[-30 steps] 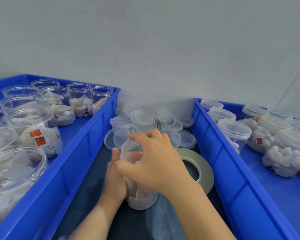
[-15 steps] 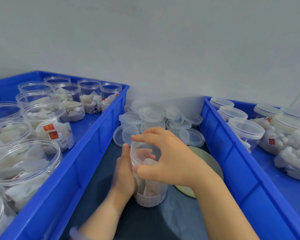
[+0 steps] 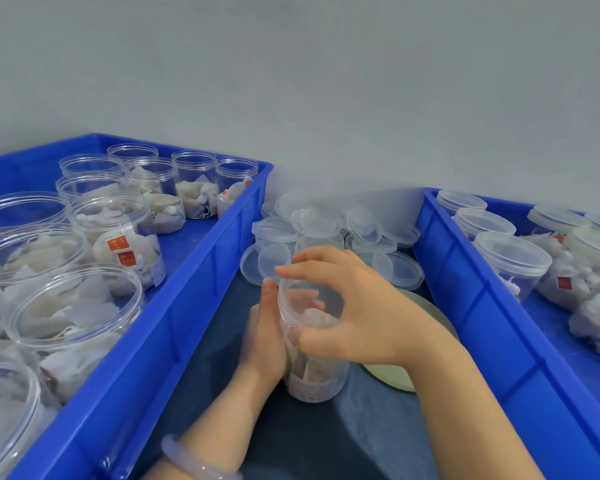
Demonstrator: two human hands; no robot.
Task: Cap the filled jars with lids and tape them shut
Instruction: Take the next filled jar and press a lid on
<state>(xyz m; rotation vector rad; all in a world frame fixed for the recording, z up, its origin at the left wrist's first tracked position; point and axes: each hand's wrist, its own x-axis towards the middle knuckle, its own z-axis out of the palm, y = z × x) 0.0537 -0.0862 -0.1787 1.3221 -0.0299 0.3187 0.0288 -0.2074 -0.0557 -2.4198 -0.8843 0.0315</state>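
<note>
Fingers (image 3: pixel 309 270) round a clear, smooth-walled cylindrical plastic jar (image 3: pixel 317 379).

Jar (image 3: pixel 314 372) between 2 crates (image 3: pixel 194 299) (image 3: pixel 482 306); lids (image 3: pixel 312 223) behind, probably tape (image 3: pixel 392 377) right.

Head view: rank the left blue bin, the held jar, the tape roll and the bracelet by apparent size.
Largest: left blue bin.
Then held jar and tape roll: unsure, roll partly hidden.
Smallest: bracelet.

Can't read txt on label (image 3: pixel 311 390) of jar (image 3: pixel 317 358), too blurry. See only part of prob. tape roll (image 3: pixel 392 377) behind R hand (image 3: pixel 354 313).
</note>
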